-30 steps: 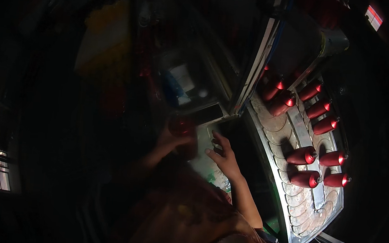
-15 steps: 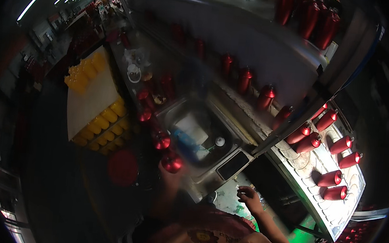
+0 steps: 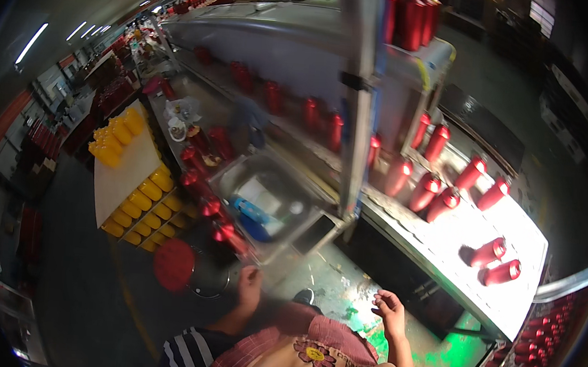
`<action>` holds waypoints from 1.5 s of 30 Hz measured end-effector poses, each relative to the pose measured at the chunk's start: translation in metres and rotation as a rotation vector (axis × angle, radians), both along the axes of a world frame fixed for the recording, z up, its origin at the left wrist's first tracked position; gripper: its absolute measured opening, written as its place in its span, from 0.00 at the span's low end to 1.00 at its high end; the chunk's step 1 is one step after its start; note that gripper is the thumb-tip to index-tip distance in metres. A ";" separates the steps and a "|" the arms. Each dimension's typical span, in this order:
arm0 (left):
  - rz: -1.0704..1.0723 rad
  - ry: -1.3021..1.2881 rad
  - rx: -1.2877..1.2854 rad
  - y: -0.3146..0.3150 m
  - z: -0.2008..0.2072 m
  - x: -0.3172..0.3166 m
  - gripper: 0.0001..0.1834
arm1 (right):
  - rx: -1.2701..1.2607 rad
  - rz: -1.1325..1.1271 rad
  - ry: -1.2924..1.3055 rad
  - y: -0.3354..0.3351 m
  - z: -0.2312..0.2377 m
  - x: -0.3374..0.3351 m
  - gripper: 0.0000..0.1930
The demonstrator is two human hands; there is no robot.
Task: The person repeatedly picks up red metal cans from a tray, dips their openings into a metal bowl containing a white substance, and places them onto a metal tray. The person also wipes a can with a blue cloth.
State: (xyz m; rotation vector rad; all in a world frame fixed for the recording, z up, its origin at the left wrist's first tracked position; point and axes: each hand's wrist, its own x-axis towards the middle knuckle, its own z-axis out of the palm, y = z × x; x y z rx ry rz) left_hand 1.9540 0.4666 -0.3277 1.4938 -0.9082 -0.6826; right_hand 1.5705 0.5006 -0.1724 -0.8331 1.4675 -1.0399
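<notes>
My left hand (image 3: 250, 286) is just below the near corner of the metal sink (image 3: 279, 253), its fingers loosely bent and slightly blurred, with nothing visible in them. Closest to it is a shiny red bottle (image 3: 232, 237), standing in a row of red bottles along the sink's left side; a small gap seems to part hand and bottle. My right hand (image 3: 389, 308) hangs over the floor in front of the brightly lit table (image 3: 434, 255), fingers partly spread and holding nothing. Several red bottles with metallic necks, among them one red bottle (image 3: 503, 272), lie or lean on that table.
Inside the sink lies a blue-and-white object (image 3: 252, 210). A metal post (image 3: 356, 119) rises between sink and lit table. At the left stand a rack of yellow bottles (image 3: 140, 201) and a round red lid or stool top (image 3: 173, 264). More red bottles (image 3: 530, 351) fill the lower right.
My view has swung to the right and the picture is brighter. My left hand has drawn back from the nearest red bottle by the sink. My right hand stays raised, holding nothing.
</notes>
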 end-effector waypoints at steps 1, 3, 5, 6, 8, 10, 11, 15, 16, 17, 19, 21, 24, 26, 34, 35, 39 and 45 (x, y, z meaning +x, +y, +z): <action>-0.142 0.279 0.116 0.008 0.007 -0.035 0.06 | -0.023 -0.035 -0.003 0.015 0.003 -0.026 0.13; -0.417 0.382 0.152 0.024 0.028 -0.105 0.05 | -0.075 -0.112 0.036 0.052 0.010 -0.074 0.14; -0.557 0.433 0.165 0.024 0.056 -0.177 0.06 | -0.116 -0.173 0.057 0.086 0.017 -0.117 0.13; -0.596 0.396 0.214 0.023 0.072 -0.212 0.07 | -0.128 -0.197 0.141 0.099 0.023 -0.138 0.14; -0.736 0.368 0.253 0.027 0.105 -0.273 0.10 | -0.215 -0.279 0.061 0.129 0.035 -0.175 0.15; -0.943 0.313 0.266 0.030 0.135 -0.331 0.11 | -0.217 -0.424 0.072 0.167 0.048 -0.206 0.15; -0.999 0.273 0.287 0.036 0.148 -0.355 0.11 | -0.267 -0.437 0.011 0.178 0.055 -0.224 0.15; -1.373 0.155 0.404 0.060 0.176 -0.476 0.13 | -0.331 -0.777 -0.067 0.241 0.080 -0.309 0.17; -1.407 0.109 0.413 0.062 0.179 -0.505 0.13 | -0.328 -0.818 -0.056 0.252 0.081 -0.332 0.17; -1.450 0.078 0.484 0.066 0.180 -0.543 0.12 | -0.350 -0.914 -0.101 0.268 0.080 -0.357 0.17; -1.511 0.007 0.510 0.072 0.181 -0.613 0.13 | -0.497 -0.977 -0.180 0.297 0.072 -0.420 0.17; -1.531 0.027 0.565 0.082 0.176 -0.696 0.12 | -0.544 -1.049 -0.090 0.333 0.058 -0.498 0.16; -1.529 -0.009 0.650 0.095 0.174 -0.843 0.13 | -0.372 -1.266 -0.067 0.388 0.032 -0.617 0.14; -1.582 -0.010 0.678 0.107 0.177 -0.958 0.12 | -0.242 -1.380 -0.065 0.426 0.020 -0.690 0.14; -1.890 0.022 0.627 0.187 0.219 -1.299 0.11 | -0.075 -1.581 -0.110 0.530 0.027 -0.872 0.11; -1.932 0.010 0.622 0.196 0.221 -1.327 0.12 | -0.097 -1.578 -0.091 0.537 0.027 -0.895 0.12; -1.852 -0.018 0.646 0.206 0.213 -1.431 0.14 | -0.179 -1.530 -0.024 0.544 0.012 -1.014 0.13; -1.556 0.101 0.544 0.214 0.153 -1.565 0.14 | -0.154 -1.251 0.316 0.515 -0.017 -1.228 0.21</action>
